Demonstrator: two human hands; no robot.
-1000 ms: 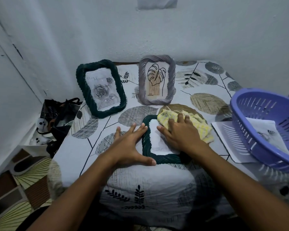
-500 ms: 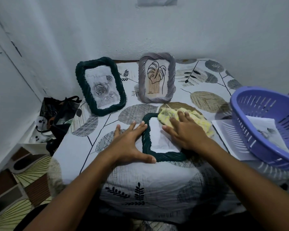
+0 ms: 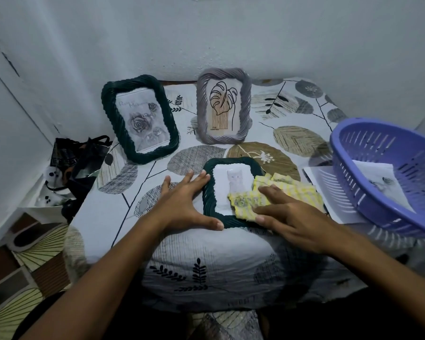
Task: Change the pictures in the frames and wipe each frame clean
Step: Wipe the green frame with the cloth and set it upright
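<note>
**Wiping in progress on nearest frame**

Left hand [image 3: 184,204], fingers straight, braces the flat dark green frame [image 3: 207,200] on the counter [image 3: 206,253]. Right hand [image 3: 284,217] presses a yellow cloth [image 3: 275,192] flat over its glass, lower right. Next: sweep the remaining glass and rim. Beyond, 2 frames stand upright.

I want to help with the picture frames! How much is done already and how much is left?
Looks done: the green rose frame and grey leaf frame stand at the back with pictures in. In hand: the left hand steadies the flat kitten frame while the right hand presses the yellow cloth on it. Left: finishing that wipe, probably standing it up. Whether the back two were wiped can't be seen.
</note>
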